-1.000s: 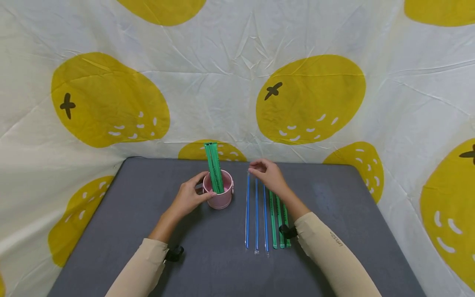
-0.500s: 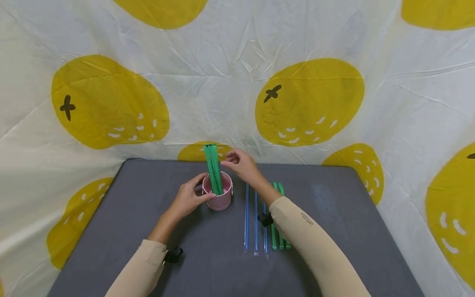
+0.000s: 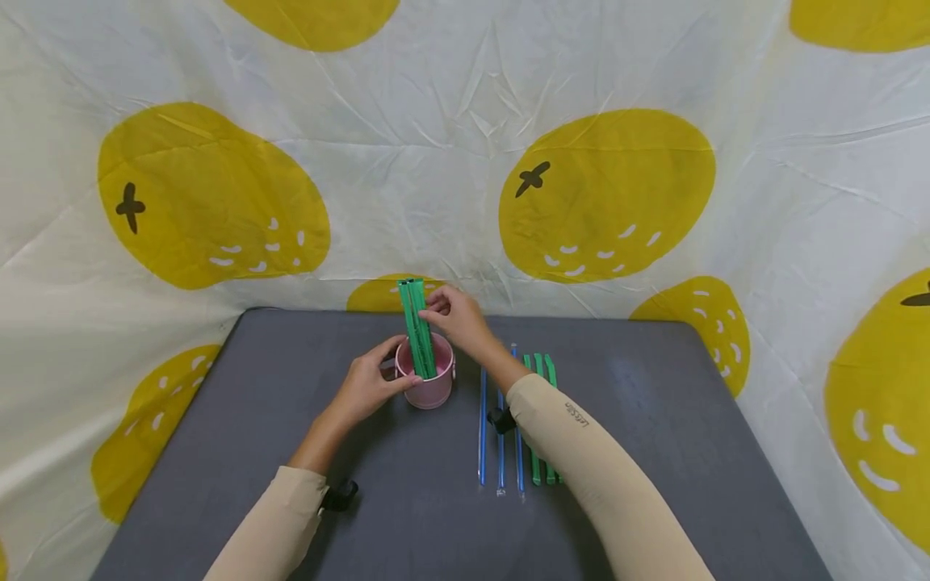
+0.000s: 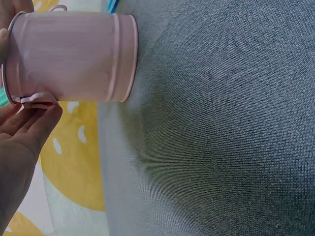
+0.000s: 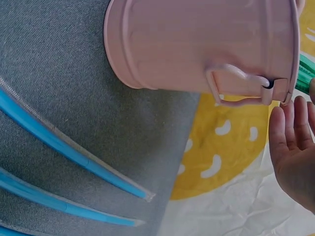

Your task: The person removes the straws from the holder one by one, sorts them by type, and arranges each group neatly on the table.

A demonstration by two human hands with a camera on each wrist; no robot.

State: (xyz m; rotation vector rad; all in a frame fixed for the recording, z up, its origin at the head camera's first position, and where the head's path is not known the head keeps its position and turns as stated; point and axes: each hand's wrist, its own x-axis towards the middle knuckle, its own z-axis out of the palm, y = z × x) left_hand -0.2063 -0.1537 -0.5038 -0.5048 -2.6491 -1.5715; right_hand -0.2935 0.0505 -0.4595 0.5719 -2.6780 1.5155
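A small pink bucket (image 3: 429,395) with side handles stands upright near the back of the table, with several green wrapped straws (image 3: 414,331) leaning in it. My left hand (image 3: 363,389) holds the bucket from the left, thumb over the front rim and fingers around the far side. In the left wrist view its fingers (image 4: 42,123) meet one handle. Above the bucket's right side, my right hand (image 3: 461,323) pinches at the green straws' upper right edge with thumb and forefinger. In the right wrist view its other fingers (image 5: 298,125) extend straight beside the rim.
Three blue wrapped straws (image 3: 483,444) and three green straws (image 3: 550,371) lie in a row right of the bucket, partly under my right forearm. The grey table (image 3: 269,387) ends just behind the bucket, against a fruit-print cloth (image 3: 414,202).
My right hand has moved left from above the blue straws' far ends to the green straws in the bucket. The left hand stays on the bucket.
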